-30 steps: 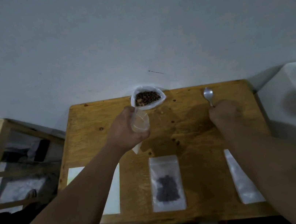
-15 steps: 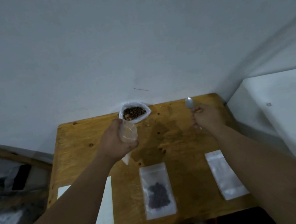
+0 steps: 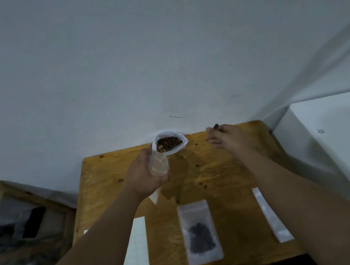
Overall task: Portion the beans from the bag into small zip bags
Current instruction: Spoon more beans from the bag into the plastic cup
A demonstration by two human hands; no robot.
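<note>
bean bag [image 3: 169, 144] open at the far edge of the table [image 3: 220, 171]: rolled rim, crinkly clear plastic, brown beans. just in front of it, our left grip [image 3: 147, 175] curls round a limp, empty zip bag [image 3: 159, 165]. right of the bean bag, our right grip [image 3: 226, 136] pinches what looks like a spoon [image 3: 215, 125], blurred. well nearer us, one flat filled zip bag [image 3: 199, 233]. we judge one done, more left.

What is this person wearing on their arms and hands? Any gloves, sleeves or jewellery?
Nothing that shows. The left hand and right hand are ungloved, with no ring that I can make out in the dim, slightly blurred picture. The left forearm and right forearm are bare up to the frame's edge: no sleeve, watch or wristband in view.
</note>
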